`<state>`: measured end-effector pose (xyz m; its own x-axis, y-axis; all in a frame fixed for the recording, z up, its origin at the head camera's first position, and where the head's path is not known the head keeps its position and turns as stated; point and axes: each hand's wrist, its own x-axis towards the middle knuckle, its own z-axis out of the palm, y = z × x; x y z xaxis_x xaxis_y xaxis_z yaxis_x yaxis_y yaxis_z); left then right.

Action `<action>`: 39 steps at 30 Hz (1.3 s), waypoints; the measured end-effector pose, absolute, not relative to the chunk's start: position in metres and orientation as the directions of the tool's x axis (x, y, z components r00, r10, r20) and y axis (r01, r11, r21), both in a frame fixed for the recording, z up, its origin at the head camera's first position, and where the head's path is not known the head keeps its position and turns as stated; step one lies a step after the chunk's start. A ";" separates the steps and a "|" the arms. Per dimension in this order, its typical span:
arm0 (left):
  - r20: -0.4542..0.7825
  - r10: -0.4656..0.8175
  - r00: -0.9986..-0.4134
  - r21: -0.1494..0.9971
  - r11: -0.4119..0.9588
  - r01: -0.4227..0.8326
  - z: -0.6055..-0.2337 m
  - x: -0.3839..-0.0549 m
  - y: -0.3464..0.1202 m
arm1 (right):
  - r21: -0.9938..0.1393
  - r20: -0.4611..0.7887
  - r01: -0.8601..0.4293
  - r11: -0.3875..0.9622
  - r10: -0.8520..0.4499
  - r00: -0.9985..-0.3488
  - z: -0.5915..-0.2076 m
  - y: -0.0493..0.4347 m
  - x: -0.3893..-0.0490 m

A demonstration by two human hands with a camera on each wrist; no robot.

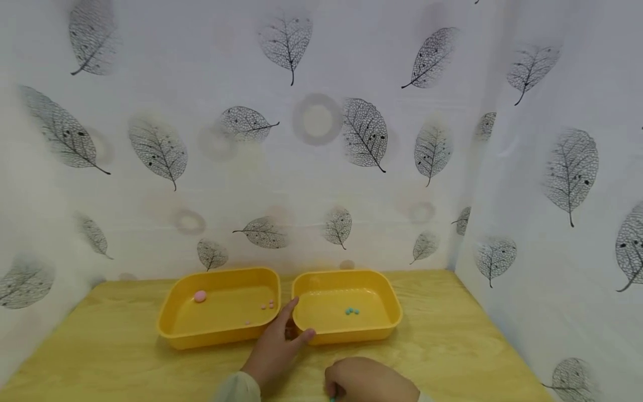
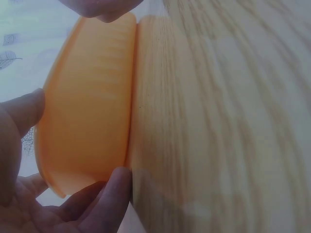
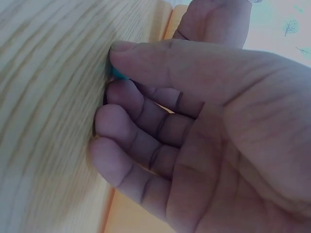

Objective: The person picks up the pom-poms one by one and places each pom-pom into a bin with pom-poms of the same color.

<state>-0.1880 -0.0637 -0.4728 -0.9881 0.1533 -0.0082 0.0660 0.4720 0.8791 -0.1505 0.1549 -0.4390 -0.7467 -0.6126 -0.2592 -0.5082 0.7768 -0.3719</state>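
Note:
My left hand (image 1: 275,346) grips the left front corner of the right yellow tray (image 1: 346,336), its thumb on the front rim and its fingers along the left side. The left wrist view shows the tray's outer wall (image 2: 87,107) between thumb and fingers. In that tray lie several small teal balls (image 1: 351,311). My right hand (image 1: 369,379) is down on the table in front of the tray. Its thumb and index finger pinch a small teal ball (image 3: 118,74), mostly hidden by the fingertips; the other fingers are curled against the tabletop.
A second yellow tray (image 1: 216,336) stands close on the left, holding a larger pink lump (image 1: 200,296) and several small pink balls (image 1: 271,304). Both trays sit on a wood-grain table (image 1: 442,324). A white leaf-patterned curtain (image 1: 321,184) closes off the back and the right side.

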 end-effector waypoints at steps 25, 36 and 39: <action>-0.034 0.158 -0.987 0.885 0.463 0.043 -0.472 -0.187 -0.063 | -0.373 -0.272 -0.509 0.776 -0.616 -0.740 -0.434 0.155 -0.149; -0.030 0.138 -0.990 0.880 0.474 0.040 -0.471 -0.187 -0.062 | -0.385 -0.144 -0.590 0.710 -0.677 -0.722 -0.432 0.160 -0.153; -0.024 0.141 -0.990 0.881 0.470 0.046 -0.470 -0.186 -0.061 | -0.366 -0.045 -0.656 0.660 -0.716 -0.696 -0.430 0.161 -0.157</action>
<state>-0.1862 -0.0614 -0.4703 -0.9897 0.1414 -0.0241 0.0457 0.4701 0.8814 -0.1570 0.1609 -0.4295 -0.6963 -0.7163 -0.0452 -0.6556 0.6604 -0.3660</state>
